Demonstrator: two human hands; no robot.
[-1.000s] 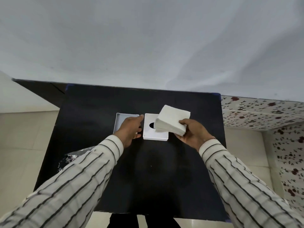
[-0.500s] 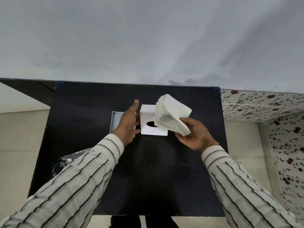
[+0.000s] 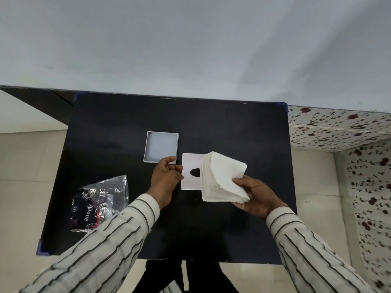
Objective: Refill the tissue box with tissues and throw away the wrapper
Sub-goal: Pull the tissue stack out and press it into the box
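A thick stack of white tissues point(image 3: 222, 178) is gripped in my right hand point(image 3: 257, 196), tilted above the right side of the table. Under the stack lies the white tissue box lid point(image 3: 190, 180) with its oval hole, partly hidden by the tissues. My left hand point(image 3: 166, 179) rests against the lid's left edge, fingers curled on it, thumb over the near corner of the open white box base point(image 3: 160, 148). The base is empty and stands just left of and behind the lid. The crumpled clear wrapper point(image 3: 99, 203) lies at the table's left.
The black table point(image 3: 232, 132) backs onto a pale wall. Its left and near edges drop to a tiled floor. A flower-patterned surface point(image 3: 338, 127) stands to the right of the table.
My left hand has drawn back toward me off the box base, which now shows fully. The tissue stack has dropped lower and nearer in my right hand. More of the wrapper shows.
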